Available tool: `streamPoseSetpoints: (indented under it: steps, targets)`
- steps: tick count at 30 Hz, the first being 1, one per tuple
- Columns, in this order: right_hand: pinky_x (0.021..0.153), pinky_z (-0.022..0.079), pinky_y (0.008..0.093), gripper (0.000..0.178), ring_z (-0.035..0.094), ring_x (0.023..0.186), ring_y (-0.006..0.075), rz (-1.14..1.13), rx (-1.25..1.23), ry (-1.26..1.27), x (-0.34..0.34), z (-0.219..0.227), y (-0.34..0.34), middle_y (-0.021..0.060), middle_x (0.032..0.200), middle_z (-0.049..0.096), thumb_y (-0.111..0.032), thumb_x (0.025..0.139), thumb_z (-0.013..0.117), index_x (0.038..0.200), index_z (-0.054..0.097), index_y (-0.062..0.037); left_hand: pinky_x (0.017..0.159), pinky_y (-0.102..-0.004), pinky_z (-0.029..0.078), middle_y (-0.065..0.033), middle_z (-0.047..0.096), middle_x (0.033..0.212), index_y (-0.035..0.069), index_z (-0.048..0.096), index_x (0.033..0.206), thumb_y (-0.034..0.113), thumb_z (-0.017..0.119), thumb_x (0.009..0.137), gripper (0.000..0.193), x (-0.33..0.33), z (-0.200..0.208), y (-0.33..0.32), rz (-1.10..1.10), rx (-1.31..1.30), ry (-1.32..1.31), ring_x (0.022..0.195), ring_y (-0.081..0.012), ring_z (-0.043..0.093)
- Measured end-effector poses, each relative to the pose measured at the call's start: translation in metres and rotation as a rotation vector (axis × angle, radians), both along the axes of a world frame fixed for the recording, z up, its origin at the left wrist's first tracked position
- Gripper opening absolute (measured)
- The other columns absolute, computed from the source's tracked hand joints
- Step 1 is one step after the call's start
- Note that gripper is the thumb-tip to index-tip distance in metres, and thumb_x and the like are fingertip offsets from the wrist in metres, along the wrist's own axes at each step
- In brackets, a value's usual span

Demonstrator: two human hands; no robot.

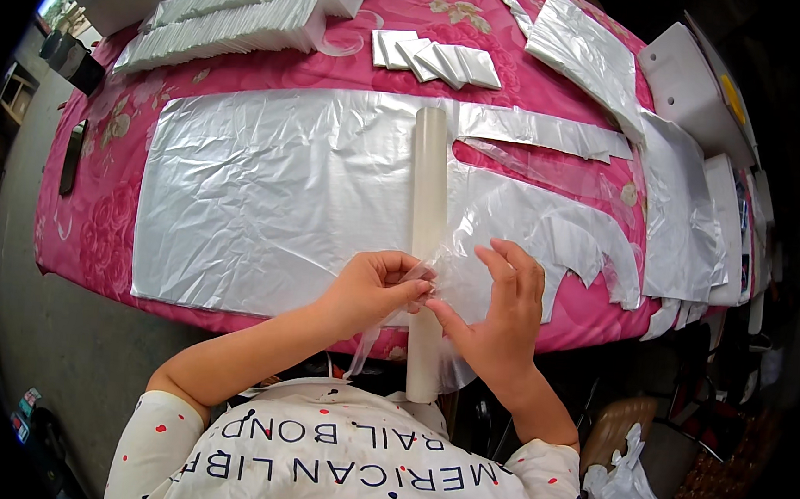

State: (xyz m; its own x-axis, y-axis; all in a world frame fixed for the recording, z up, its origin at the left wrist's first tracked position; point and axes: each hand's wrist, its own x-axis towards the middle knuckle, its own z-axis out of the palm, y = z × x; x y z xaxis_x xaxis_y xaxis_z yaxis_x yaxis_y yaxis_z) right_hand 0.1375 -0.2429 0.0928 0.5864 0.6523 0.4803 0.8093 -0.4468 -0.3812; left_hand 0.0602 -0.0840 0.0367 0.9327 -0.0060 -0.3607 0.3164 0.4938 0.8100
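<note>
The person's left hand [387, 281] has thumb and fingertips closed on a bit of clear film [458, 254], and a thin strip of it trails below the knuckles toward 7 o'clock. The right hand [500, 307], at 3 o'clock of the left, is spread wide, fingers raised, its thumb tip close beside the left fingertips; whether that thumb touches the film cannot be told.

Directly by both hands lies the pale roll [431, 177], a long cylinder whose long axis runs from 12 to 6 o'clock. Its far end points to 12 on the sheets; its near end points to 6, past the edge of the table [93, 256] toward the person's shirt [348, 459].

Counted from the hands, a broad silvery sheet [264, 203] spreads from 9 to 11 o'clock, left of the roll, and a cut, ragged-edged sheet [505, 206] lies between 1 and 3. Farther out, a few flat white packets [436, 59] overlap at 12, long rows of packets [235, 23] stand near 11, a dark phone [73, 157] rests between 9 and 10, and a white box [689, 89] sits between 1 and 2.
</note>
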Motion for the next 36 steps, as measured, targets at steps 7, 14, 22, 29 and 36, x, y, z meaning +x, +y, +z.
streamPoseSetpoints:
  steps: [7, 14, 22, 29, 36]
  targets:
    - [0.062, 0.048, 0.0230, 0.019, 0.058, 0.065, 0.0105, 0.003, 0.221, 0.660, 0.031, -0.037, -0.026, 0.0054, 0.077, 0.063, -0.003, 0.076, 0.069, 0.093, 0.063, 0.0009, 0.071, -0.0254, 0.051, -0.0074, 0.064, 0.087, -0.003, 0.057, 0.101, 0.008, 0.059, 0.086, 0.019, 0.002, -0.001, 0.004, 0.043, 0.006, 0.031, 0.078, -0.0121, 0.062]
    - [0.064, 0.046, 0.0239, 0.022, 0.054, 0.070, 0.0101, -0.716, 0.253, 0.242, 0.179, -0.047, -0.201, 0.0020, 0.083, 0.060, -0.009, 0.085, 0.059, 0.104, 0.059, 0.0030, 0.070, -0.0263, 0.051, -0.0084, 0.063, 0.089, -0.002, 0.057, 0.097, 0.007, 0.060, 0.085, 0.015, -0.002, -0.007, 0.022, 0.032, 0.025, 0.074, 0.078, -0.0133, 0.061]
    - [0.059, 0.047, 0.0258, 0.020, 0.058, 0.060, 0.0131, -0.261, -0.081, 0.730, 0.003, -0.019, -0.083, 0.0088, 0.069, 0.063, -0.021, 0.082, 0.064, 0.082, 0.064, -0.0010, 0.069, -0.0266, 0.051, -0.0083, 0.063, 0.087, -0.002, 0.057, 0.098, 0.006, 0.060, 0.085, 0.015, -0.005, -0.014, 0.038, 0.006, 0.082, 0.109, 0.076, -0.0128, 0.061]
    - [0.055, 0.048, 0.0367, 0.050, 0.061, 0.058, 0.0297, -0.015, -0.514, 0.986, -0.043, -0.037, -0.033, 0.0143, 0.061, 0.061, -0.049, 0.076, 0.061, 0.073, 0.065, 0.0005, 0.067, -0.0251, 0.050, -0.0080, 0.062, 0.082, -0.003, 0.056, 0.103, 0.006, 0.059, 0.083, 0.022, -0.066, -0.001, 0.156, 0.079, 0.381, 0.199, 0.070, -0.0112, 0.059]
    - [0.056, 0.048, 0.0355, 0.048, 0.062, 0.059, 0.0283, 0.011, -0.444, 1.127, -0.042, -0.040, -0.031, 0.0160, 0.062, 0.062, -0.045, 0.077, 0.059, 0.079, 0.066, 0.0025, 0.076, -0.0310, 0.048, -0.0115, 0.062, 0.092, -0.001, 0.056, 0.104, -0.002, 0.056, 0.076, 0.028, -0.151, 0.008, 0.249, 0.261, 1.671, 0.205, 0.087, -0.0220, 0.060]
